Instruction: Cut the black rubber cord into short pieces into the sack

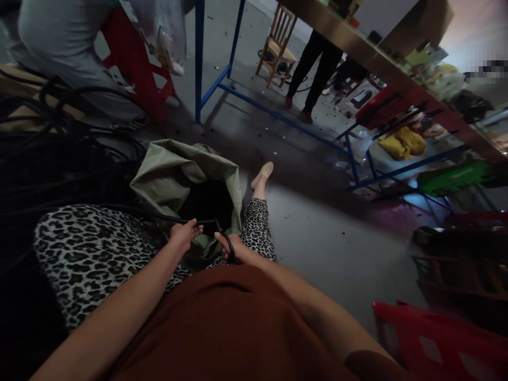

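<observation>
No text, label, brand, number or sign is legible. The green-grey sack (154,180), the clear plastic bag (169,26) and the yellow bag (404,144) yield no readable lettering. Upper right, a pixelated dark strip (487,69) cannot be made out.

Cable (206,221): black
Scissors handle (229,245): black
Sack (170,159): grey-green
Trousers (99,238): black-and-pale leopard print
Top (222,323): rust brown
Shoe (263,172): beige
Table frame (199,58): blue
Stool (137,69): red
Floor (317,217): grey
</observation>
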`<control>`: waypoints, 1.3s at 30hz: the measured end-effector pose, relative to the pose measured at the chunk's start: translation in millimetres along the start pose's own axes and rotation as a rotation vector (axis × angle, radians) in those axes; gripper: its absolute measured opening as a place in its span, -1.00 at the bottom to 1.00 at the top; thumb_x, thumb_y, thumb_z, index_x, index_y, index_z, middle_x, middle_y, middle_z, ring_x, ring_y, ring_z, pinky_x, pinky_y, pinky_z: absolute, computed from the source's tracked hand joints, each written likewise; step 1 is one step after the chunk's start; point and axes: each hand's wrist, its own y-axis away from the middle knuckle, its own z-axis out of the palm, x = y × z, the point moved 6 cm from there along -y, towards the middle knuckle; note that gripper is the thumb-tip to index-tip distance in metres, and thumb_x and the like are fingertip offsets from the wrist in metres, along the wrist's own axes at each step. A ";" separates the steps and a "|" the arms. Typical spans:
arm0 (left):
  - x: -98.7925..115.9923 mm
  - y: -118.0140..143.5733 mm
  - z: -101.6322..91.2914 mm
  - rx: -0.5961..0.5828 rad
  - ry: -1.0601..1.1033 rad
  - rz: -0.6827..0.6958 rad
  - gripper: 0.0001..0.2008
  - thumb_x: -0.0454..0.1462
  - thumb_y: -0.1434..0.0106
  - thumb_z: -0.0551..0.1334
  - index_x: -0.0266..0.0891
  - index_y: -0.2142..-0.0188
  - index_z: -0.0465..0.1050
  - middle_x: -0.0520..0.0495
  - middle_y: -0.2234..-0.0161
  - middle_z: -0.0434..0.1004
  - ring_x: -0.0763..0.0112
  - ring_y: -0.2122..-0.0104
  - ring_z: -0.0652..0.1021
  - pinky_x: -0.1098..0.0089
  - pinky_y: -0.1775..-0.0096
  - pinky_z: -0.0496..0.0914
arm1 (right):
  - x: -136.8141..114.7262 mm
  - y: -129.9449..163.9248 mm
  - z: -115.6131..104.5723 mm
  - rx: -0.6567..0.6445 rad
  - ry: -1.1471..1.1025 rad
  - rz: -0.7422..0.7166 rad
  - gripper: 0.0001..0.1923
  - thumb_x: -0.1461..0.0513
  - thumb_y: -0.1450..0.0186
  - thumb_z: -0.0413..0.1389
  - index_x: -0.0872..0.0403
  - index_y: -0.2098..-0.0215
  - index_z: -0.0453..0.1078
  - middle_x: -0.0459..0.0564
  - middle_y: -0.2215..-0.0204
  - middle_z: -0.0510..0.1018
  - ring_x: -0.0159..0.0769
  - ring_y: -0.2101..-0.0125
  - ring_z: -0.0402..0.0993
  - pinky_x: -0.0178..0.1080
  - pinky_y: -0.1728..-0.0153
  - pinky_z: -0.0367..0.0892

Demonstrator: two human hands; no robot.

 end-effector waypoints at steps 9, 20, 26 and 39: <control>2.8 -4.0 3.4 -0.050 0.084 0.004 -0.83 -0.48 -0.14 0.24 -0.33 0.40 0.23 -0.05 0.59 0.42 0.35 0.57 0.56 0.31 0.39 0.52 | 10.0 -3.2 6.7 -0.056 -0.043 0.045 -0.54 -0.05 -0.33 -0.02 0.15 0.50 0.27 -0.04 0.72 0.36 -0.41 0.79 0.31 -0.43 0.78 0.20; -3.5 -0.4 5.7 -0.101 0.079 -0.023 -0.80 -0.45 -0.13 0.27 -0.32 0.37 0.22 -0.05 0.58 0.43 0.32 0.55 0.57 0.30 0.38 0.52 | 8.2 -18.5 15.7 -0.091 -0.021 0.010 -0.52 -0.10 -0.29 0.01 0.16 0.46 0.29 -0.05 0.71 0.39 -0.41 0.75 0.36 -0.41 0.70 0.31; -4.8 0.5 5.8 -0.098 0.068 -0.046 -0.81 -0.44 -0.12 0.29 -0.34 0.37 0.25 -0.05 0.58 0.43 0.33 0.56 0.57 0.29 0.36 0.52 | 5.2 -19.6 16.5 -0.089 -0.005 0.002 -0.53 -0.09 -0.32 -0.01 0.16 0.42 0.28 -0.08 0.69 0.39 -0.41 0.74 0.36 -0.40 0.72 0.32; -3.9 0.3 3.8 -0.101 0.045 -0.025 -0.85 -0.43 -0.13 0.26 -0.34 0.41 0.26 -0.06 0.61 0.42 0.33 0.57 0.56 0.31 0.39 0.51 | 9.5 -22.6 15.6 -0.092 0.017 0.004 -0.54 -0.07 -0.33 -0.01 0.18 0.39 0.31 -0.09 0.68 0.40 -0.42 0.74 0.37 -0.40 0.69 0.33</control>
